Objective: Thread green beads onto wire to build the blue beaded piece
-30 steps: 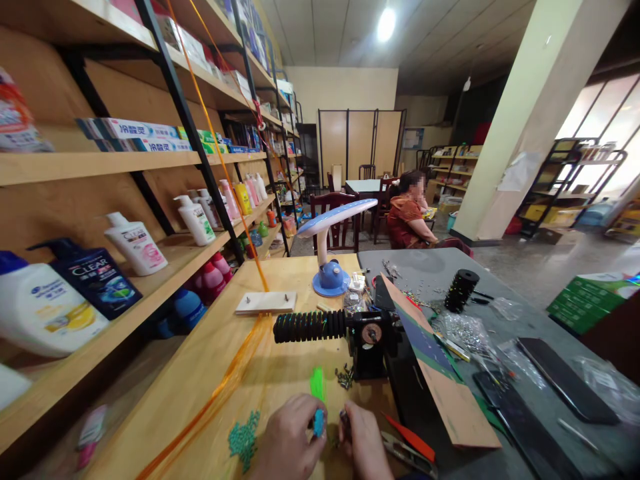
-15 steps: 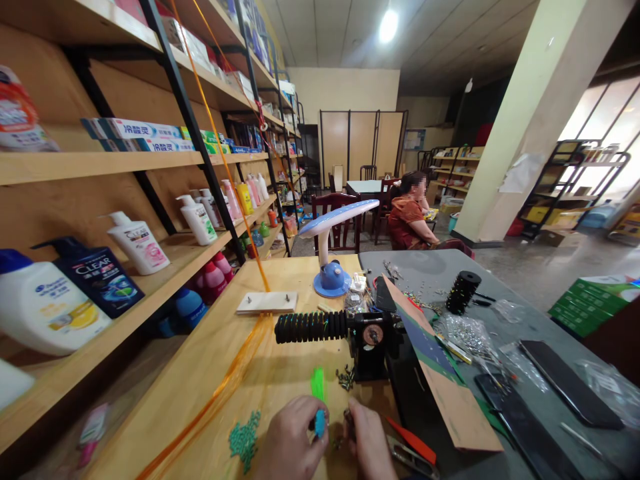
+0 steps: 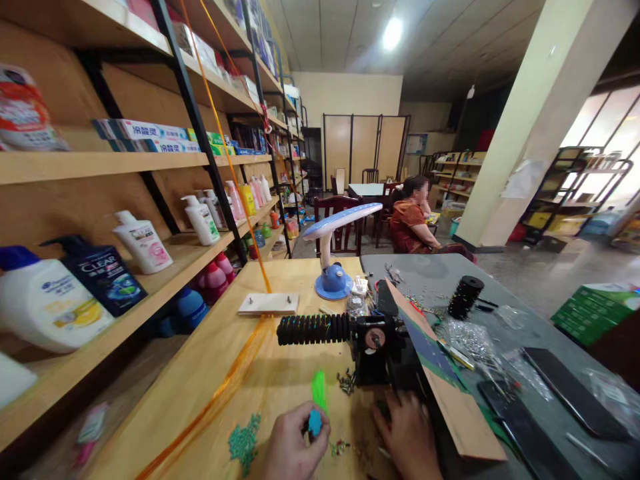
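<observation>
My left hand (image 3: 295,443) is pinched around a small bright blue piece (image 3: 315,423) whose kind I cannot make out. Just beyond it lies a tuft of bright green strands (image 3: 319,391) on the wooden tabletop. Palm down, my right hand (image 3: 411,437) reaches over the dark surface below the black hand-cranked-looking device (image 3: 373,343), its fingers apart. A ribbed black roller (image 3: 313,329) juts left from that device. Tiny mixed-coloured bits (image 3: 341,448) lie between my hands. Small metal pieces (image 3: 346,381) are heaped by the device's foot; teal beads (image 3: 244,440) lie to the left.
Orange threads (image 3: 230,373) run across the table's left side to a white plate (image 3: 269,304). A blue lamp (image 3: 333,283) stands behind the roller. A cardboard strip (image 3: 463,413), phones and bags cover the right side. Shelves of bottles line the left. A person (image 3: 413,217) sits beyond.
My right hand has moved away from my left, to the right, and its pinched fingers have spread. My left hand stays near the same spot with the blue piece.
</observation>
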Demonstrator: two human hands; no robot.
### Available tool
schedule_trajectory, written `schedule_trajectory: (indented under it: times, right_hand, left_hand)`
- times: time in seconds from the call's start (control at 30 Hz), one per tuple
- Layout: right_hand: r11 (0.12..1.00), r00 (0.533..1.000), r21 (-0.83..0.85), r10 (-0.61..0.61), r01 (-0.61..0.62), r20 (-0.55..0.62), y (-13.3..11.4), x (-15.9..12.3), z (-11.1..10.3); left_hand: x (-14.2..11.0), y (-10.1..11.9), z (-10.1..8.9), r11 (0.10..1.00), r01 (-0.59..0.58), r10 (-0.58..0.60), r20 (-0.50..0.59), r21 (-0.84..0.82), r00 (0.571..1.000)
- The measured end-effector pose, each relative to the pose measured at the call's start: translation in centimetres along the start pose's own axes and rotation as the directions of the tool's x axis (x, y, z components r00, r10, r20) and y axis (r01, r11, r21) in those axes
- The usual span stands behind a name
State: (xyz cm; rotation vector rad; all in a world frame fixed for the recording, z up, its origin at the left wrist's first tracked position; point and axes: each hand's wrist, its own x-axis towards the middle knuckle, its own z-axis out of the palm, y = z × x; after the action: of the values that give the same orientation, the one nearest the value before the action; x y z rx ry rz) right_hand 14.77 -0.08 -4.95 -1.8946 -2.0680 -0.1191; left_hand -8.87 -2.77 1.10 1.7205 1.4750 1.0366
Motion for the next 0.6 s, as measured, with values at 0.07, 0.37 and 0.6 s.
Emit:
schedule_trajectory:
  times: [0.07, 0.37, 0.6]
  right_hand:
    - [1.0, 1.0, 0.013, -0.005, 0.005, -0.029, 0.1, 0.0, 0.4]
    - [0.552, 0.933, 0.799, 0.358, -0.236, 0.028, -1.7, 0.1, 0.0]
    - [0.118, 0.911, 0.944, 0.32, -0.309, 0.258, -6.8, -1.7, 2.9]
  left_hand:
    - [0.1, 0.1, 0.1, 0.999, 0.035, -0.035, -0.005, -0.041, 0.999]
    - [0.2, -0.1, 0.4, 0.985, -0.093, 0.099, -0.037, 0.142, 0.994]
    - [0.8, 0.1, -0.6, 0.805, -0.44, 0.46, 0.05, 0.397, 0.887]
